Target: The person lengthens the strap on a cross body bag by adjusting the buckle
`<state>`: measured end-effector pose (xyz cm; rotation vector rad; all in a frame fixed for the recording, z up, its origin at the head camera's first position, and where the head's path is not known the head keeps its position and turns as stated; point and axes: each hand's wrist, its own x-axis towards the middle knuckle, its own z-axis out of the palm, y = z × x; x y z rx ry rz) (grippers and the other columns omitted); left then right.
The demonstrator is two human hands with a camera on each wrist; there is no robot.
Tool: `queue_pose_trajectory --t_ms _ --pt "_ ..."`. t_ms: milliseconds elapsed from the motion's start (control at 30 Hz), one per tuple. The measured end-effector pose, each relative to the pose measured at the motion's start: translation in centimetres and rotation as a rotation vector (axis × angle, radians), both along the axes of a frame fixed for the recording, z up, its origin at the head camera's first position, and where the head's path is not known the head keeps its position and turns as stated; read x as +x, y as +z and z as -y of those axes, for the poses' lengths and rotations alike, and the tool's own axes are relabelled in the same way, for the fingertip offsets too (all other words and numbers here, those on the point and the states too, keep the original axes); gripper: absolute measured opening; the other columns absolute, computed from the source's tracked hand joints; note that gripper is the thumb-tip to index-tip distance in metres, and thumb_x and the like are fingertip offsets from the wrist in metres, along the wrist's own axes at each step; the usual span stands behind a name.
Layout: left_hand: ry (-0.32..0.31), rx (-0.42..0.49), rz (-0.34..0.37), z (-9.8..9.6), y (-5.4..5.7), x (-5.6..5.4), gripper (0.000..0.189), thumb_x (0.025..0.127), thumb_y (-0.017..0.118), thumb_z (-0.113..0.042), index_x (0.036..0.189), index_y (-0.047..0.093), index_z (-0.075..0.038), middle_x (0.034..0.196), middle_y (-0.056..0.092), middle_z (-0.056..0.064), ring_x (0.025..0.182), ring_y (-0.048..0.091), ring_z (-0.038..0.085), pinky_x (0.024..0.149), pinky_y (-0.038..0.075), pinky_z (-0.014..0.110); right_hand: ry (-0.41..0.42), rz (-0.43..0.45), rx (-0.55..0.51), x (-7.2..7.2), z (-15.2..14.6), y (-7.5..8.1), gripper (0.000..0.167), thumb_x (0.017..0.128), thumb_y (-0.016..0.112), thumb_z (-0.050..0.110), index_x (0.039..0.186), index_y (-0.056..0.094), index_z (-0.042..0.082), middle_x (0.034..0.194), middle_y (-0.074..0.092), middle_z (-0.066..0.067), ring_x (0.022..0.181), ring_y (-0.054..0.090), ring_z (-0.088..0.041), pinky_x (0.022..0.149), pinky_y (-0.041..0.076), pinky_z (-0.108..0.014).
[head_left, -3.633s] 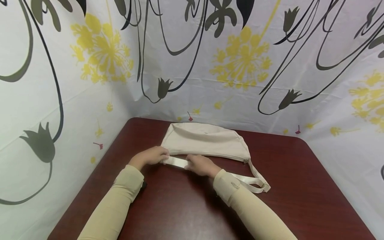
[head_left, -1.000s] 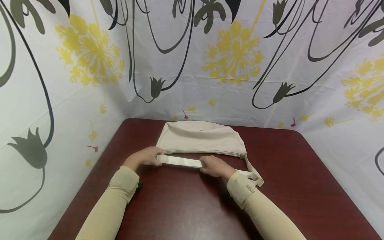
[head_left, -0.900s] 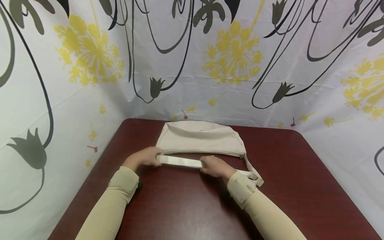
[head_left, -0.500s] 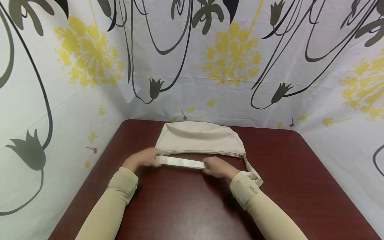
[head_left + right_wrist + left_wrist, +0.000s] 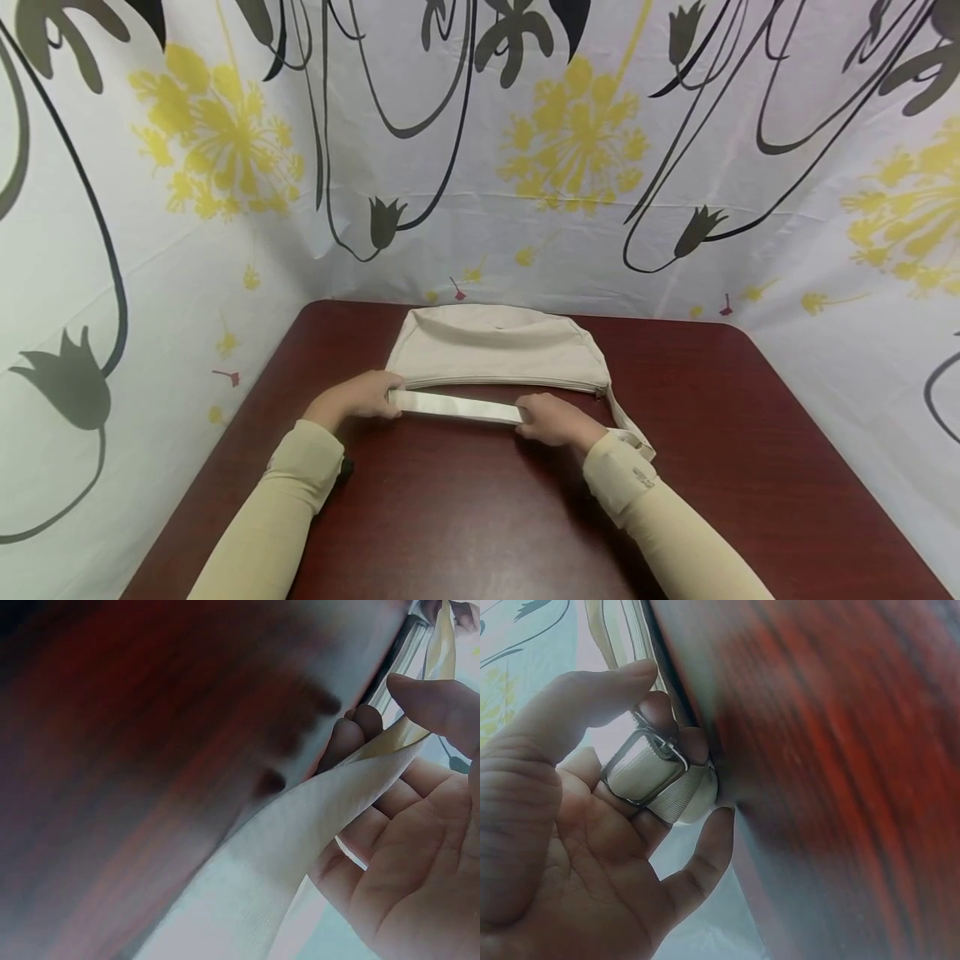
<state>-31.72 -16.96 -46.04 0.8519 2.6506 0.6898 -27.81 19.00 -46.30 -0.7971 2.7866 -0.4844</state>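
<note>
A cream shoulder bag [image 5: 498,346] lies flat towards the back of the table, its zipped edge facing the person. In front of that edge the bag's strap [image 5: 457,407] is stretched between both hands. My left hand [image 5: 360,396] grips the strap's left end by the bag's corner; the left wrist view shows a metal buckle [image 5: 645,765] on the webbing at the fingers. My right hand [image 5: 557,419] pinches the strap farther right. Past it, in the right wrist view, the strap [image 5: 277,832] runs on across the palm. The rest of the strap loops beside the bag's right corner, partly behind the right hand.
The dark red-brown table [image 5: 450,517] has rounded far corners. White cloth [image 5: 480,208] with yellow and grey flowers hangs behind and at both sides. A small dark object [image 5: 345,468] shows by the left cuff.
My right hand has slid rightward along the strap, so a longer stretch shows between the hands. The loop at the right has become smaller. My left hand keeps its hold by the corner.
</note>
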Motion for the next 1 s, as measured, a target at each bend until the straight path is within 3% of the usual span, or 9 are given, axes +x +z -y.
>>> queue_pose_trajectory --t_ms 400,733,1000 --pt "-0.005 -0.01 -0.01 0.0 -0.3 -0.1 0.02 0.083 0.075 -0.01 0.082 0.056 -0.013 0.074 0.051 -0.004 0.067 0.047 0.012 0.065 0.042 0.03 0.008 0.005 -0.028 0.6 -1.9 0.1 0.013 0.088 0.072 0.007 0.094 0.06 0.008 0.071 0.05 0.004 0.066 0.046 -0.012 0.065 0.042 -0.032" --pt "-0.008 -0.009 -0.018 0.0 -0.3 -0.2 0.021 0.084 0.076 -0.012 0.082 0.055 -0.013 0.074 0.05 -0.004 0.068 0.046 0.012 0.067 0.041 0.031 -0.015 0.001 0.015 0.8 -3.8 0.3 0.014 0.09 0.072 0.01 0.095 0.059 0.008 0.075 0.049 0.002 0.07 0.046 -0.014 0.066 0.04 -0.035" --pt "-0.005 -0.013 -0.007 0.0 -0.1 -0.1 0.022 0.085 0.076 -0.011 0.082 0.054 -0.012 0.074 0.049 -0.003 0.068 0.045 0.013 0.067 0.04 0.031 -0.038 0.022 0.015 1.4 -5.2 0.3 0.023 0.092 0.071 0.011 0.084 0.05 0.013 0.072 0.043 0.002 0.068 0.042 -0.015 0.064 0.035 -0.035"
